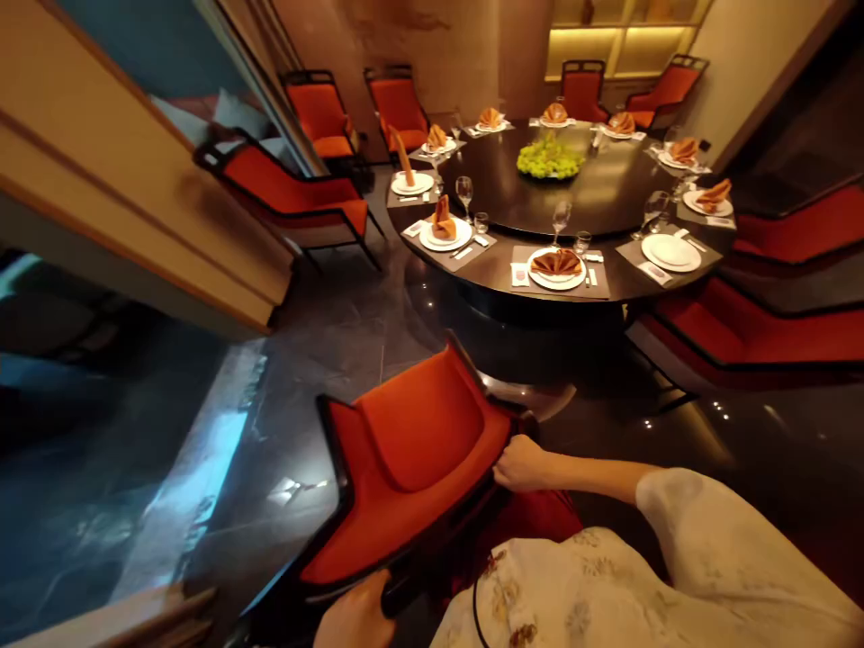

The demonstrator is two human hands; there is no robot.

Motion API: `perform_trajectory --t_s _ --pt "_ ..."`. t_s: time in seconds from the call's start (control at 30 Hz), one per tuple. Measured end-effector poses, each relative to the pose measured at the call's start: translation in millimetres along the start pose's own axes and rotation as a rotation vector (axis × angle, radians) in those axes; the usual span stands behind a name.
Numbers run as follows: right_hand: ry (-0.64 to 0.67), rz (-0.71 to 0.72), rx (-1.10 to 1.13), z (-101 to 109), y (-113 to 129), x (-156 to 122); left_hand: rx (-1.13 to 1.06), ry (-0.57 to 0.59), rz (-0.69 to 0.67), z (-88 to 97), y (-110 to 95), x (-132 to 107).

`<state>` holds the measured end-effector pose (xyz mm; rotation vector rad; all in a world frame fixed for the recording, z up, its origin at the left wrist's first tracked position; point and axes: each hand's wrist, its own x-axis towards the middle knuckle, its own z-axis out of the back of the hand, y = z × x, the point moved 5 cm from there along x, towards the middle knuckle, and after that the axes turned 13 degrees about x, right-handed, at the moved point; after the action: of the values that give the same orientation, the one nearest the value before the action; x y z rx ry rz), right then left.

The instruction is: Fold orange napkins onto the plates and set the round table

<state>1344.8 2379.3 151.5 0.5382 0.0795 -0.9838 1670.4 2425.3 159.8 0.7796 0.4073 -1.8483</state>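
Observation:
An orange upholstered chair with a dark frame [411, 450] stands tilted right in front of me, its back turned toward me. My right hand [521, 463] is closed on the right end of the chair's back rail. At the bottom edge, my left hand [357, 616] grips the dark frame at the chair's left end. A pale floral sleeve covers my right arm. Beyond the chair stands a large round dark dining table [607, 193] laid with white plates and folded orange napkins.
Several more orange chairs ring the table: one at the left [290, 193], two at the right [756, 328]. A green centrepiece [550, 160] sits mid-table, with wine glasses by the plates. A beige wall panel [121, 189] juts in at left. The floor is dark and glossy.

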Motion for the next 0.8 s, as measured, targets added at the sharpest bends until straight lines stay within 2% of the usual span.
perform_trajectory --t_s 0.17,0.3,0.4,0.53,0.6,0.63,0.7,0.8 --pt "-0.077 -0.425 0.115 -14.9 -39.7 -79.0 0.209 -0.063 -0.259 70.6 -53.1 74.9" --pt "-0.110 -0.662 0.148 -15.6 -70.9 -132.4 0.308 -0.126 -0.459 112.1 -112.4 126.0" --pt "-0.090 -0.827 0.142 -13.9 -102.3 -176.4 0.310 -0.168 -0.596 130.2 -171.8 146.1" --pt "-0.069 -0.987 0.143 -10.1 -147.4 -235.8 0.272 -0.182 -0.764 135.9 -257.9 155.5" --pt "-0.063 -1.062 0.133 -7.4 -166.9 -258.6 0.260 -0.202 -0.881 141.1 -286.0 159.2" --pt "-0.062 -1.093 0.129 -6.6 -174.3 -266.7 0.253 -0.220 -0.943 145.9 -291.5 162.2" --pt "-0.065 -1.121 0.121 -7.0 -182.0 -275.2 0.255 -0.270 -1.030 158.9 -282.9 172.2" --pt "-0.080 -1.105 0.118 -14.6 -176.0 -275.5 0.343 -0.308 -1.005 175.9 -238.8 195.9"
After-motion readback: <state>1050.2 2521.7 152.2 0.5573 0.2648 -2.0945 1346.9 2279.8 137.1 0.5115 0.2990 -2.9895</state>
